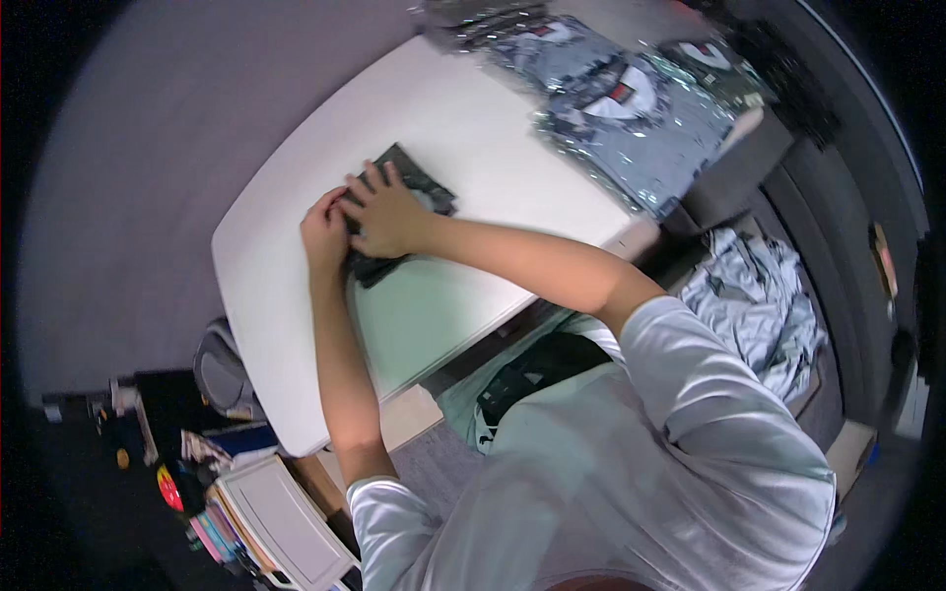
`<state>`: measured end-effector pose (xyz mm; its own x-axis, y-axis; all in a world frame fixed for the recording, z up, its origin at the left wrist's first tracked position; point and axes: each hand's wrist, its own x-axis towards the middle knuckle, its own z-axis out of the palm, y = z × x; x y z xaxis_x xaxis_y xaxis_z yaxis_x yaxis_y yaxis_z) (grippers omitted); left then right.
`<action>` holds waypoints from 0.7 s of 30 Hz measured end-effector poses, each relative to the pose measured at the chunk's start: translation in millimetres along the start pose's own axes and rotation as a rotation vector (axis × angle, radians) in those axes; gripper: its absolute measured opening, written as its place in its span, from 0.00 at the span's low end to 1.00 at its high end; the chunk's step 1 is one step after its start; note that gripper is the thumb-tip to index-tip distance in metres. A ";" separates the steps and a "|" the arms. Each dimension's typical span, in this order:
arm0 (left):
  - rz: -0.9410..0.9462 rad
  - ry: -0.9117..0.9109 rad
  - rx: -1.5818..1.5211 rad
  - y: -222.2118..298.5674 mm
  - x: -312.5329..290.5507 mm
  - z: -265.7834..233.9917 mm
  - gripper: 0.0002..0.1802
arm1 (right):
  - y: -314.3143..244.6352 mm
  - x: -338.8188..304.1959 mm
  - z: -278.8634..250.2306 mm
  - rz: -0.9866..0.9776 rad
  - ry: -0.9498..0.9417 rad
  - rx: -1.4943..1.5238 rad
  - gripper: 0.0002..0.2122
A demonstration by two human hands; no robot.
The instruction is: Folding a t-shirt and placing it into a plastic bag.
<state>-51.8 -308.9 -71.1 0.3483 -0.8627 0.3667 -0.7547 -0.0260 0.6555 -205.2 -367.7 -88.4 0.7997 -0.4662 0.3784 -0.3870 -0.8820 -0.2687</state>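
A small dark folded bundle (pixel 416 178), likely a garment in a glossy wrapper, lies on the white table. My right hand (pixel 390 214) presses flat on top of it, fingers spread toward its far left side. At the bundle's left edge is my left hand (pixel 324 234), its fingers held together and bent round that edge. The fingertips of both hands nearly meet. Much of the bundle's middle is covered by my right hand, and what my left fingers pinch is partly hidden.
The white table (pixel 453 108) has rounded corners. Bagged grey-blue patterned shirts (pixel 641 123) are stacked at its far right, with a dark green bagged garment (pixel 709 69) beyond. Loose pale fabric (pixel 754 305) fills a box on the right. A white cabinet (pixel 286 517) stands lower left.
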 end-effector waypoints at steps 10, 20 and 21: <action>-0.216 0.100 -0.374 -40.4 -0.4 -7.5 0.16 | 8.1 -102.5 -223.7 -0.077 0.157 0.331 0.16; -0.211 0.092 -0.247 -30.6 1.9 4.4 0.15 | 283.0 -346.5 -387.8 0.866 0.479 -0.472 0.16; -0.195 0.090 -0.226 -34.7 1.7 3.0 0.15 | 310.8 -375.3 -390.0 0.896 0.482 -0.535 0.16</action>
<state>-26.7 -310.9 -95.2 0.5300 -0.8040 0.2696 -0.5293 -0.0651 0.8460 -804.7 -493.6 31.6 -0.0751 -0.8170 0.5718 -0.9659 -0.0829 -0.2453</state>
